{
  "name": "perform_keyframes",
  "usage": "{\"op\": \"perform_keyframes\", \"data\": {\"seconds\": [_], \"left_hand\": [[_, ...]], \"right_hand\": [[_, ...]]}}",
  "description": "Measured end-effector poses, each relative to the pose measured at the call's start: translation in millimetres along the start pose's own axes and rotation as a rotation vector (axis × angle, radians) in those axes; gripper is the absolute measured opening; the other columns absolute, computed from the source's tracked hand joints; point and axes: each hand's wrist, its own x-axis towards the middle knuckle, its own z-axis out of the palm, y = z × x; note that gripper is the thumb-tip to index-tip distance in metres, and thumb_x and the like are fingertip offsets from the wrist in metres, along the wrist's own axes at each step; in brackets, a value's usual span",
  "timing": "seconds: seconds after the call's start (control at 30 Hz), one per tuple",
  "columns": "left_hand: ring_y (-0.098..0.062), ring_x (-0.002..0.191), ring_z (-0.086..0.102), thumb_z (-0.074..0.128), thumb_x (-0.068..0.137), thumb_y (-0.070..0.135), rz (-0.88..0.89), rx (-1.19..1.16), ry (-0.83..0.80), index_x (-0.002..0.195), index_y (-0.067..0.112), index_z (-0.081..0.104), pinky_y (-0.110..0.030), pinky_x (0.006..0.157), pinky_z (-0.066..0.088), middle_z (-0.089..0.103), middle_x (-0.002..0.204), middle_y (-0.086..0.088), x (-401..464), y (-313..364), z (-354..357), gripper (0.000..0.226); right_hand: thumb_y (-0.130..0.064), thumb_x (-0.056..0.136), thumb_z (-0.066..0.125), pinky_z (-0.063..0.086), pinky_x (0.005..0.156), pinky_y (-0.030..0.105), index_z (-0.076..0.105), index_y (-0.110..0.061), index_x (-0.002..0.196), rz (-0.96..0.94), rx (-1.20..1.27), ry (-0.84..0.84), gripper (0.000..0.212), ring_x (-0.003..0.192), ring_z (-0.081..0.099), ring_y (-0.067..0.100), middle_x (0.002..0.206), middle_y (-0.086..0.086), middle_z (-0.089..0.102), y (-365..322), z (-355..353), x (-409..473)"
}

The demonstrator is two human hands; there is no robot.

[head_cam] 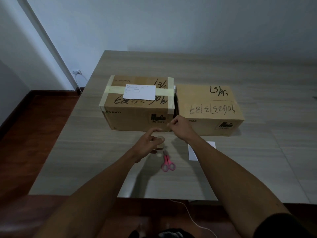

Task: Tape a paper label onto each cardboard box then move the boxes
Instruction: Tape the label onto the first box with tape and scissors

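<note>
Holding the tape roll (160, 143) in my left hand (147, 143), I pinch its loose end with my right hand (180, 127), near the left box (137, 109) on the desk (85, 152).

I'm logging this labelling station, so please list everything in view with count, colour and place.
cardboard boxes: 2, brown, side by side mid-table; left box, right box
paper label: 1, white, on the left box top
loose paper label: 1, white, on the table right of the scissors
scissors: 1, pink handles, near table centre
tape roll: 1, tan, mostly hidden in the left hand
table: 1, grey wood-grain
wall socket: 1, white, far left
left hand: 1, holding the roll
right hand: 1, pinching, apparently the tape end
</note>
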Motion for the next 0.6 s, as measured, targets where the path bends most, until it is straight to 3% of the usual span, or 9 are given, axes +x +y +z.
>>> {"op": "perform_keyframes", "data": {"seconds": [0.13,0.3,0.37,0.43,0.5,0.6], "left_hand": [[-0.025,0.085,0.07,0.075,0.094,0.022,-0.026,-0.041,0.031,0.13,0.033,0.056,-0.039,0.077,0.057,0.059,0.087,-0.01,-0.6,-21.4,-2.0,0.042],[-0.021,0.08,0.054,0.078,0.091,0.021,-0.032,-0.011,0.072,0.128,0.036,0.057,-0.03,0.068,0.051,0.045,0.082,-0.01,-3.4,-46.7,-10.3,0.044],[-0.02,0.08,0.052,0.077,0.092,0.021,-0.039,0.001,0.077,0.129,0.034,0.056,-0.023,0.063,0.051,0.044,0.083,-0.01,-6.9,-52.2,-13.0,0.045],[-0.019,0.084,0.056,0.077,0.092,0.023,-0.048,0.012,0.077,0.129,0.035,0.056,-0.019,0.062,0.052,0.05,0.09,-0.01,-10.4,-55.3,-15.6,0.045],[-0.018,0.093,0.062,0.077,0.092,0.025,-0.064,0.02,0.08,0.131,0.034,0.055,-0.017,0.061,0.053,0.057,0.109,-0.006,-14.3,-56.9,-16.5,0.046],[-0.015,0.098,0.062,0.076,0.093,0.021,-0.067,0.02,0.088,0.134,0.03,0.054,-0.015,0.06,0.052,0.054,0.122,-0.007,-19.0,-59.9,-17.7,0.047]], "right_hand": [[-0.012,0.096,0.06,0.043,0.066,0.031,0.054,-0.017,0.07,0.14,-0.038,-0.058,0.027,0.067,0.054,0.021,0.068,0.003,0.055,38.7,20.1,-12.4],[-0.018,0.082,0.067,0.056,0.072,0.035,0.062,-0.019,0.07,0.298,-0.212,-0.145,0.013,0.086,0.069,0.029,0.083,0.007,0.07,80.6,51.1,-37.1],[-0.022,0.077,0.072,0.06,0.072,0.039,0.065,-0.015,0.07,0.345,-0.267,-0.171,0.012,0.08,0.069,0.03,0.08,0.01,0.071,84.4,58.7,-50.7],[-0.031,0.073,0.082,0.056,0.066,0.035,0.065,-0.014,0.071,0.378,-0.276,-0.184,0.025,0.073,0.068,0.027,0.075,0.009,0.068,87.2,66.5,-62.5],[-0.043,0.068,0.087,0.047,0.056,0.03,0.064,-0.013,0.074,0.409,-0.294,-0.165,0.039,0.068,0.064,0.023,0.075,0.006,0.064,92.3,75.1,-71.3],[-0.053,0.071,0.085,0.048,0.064,0.033,0.064,-0.01,0.091,0.424,-0.371,-0.101,0.052,0.077,0.063,0.025,0.092,0.007,0.061,95.5,87.5,-79.1]]}}
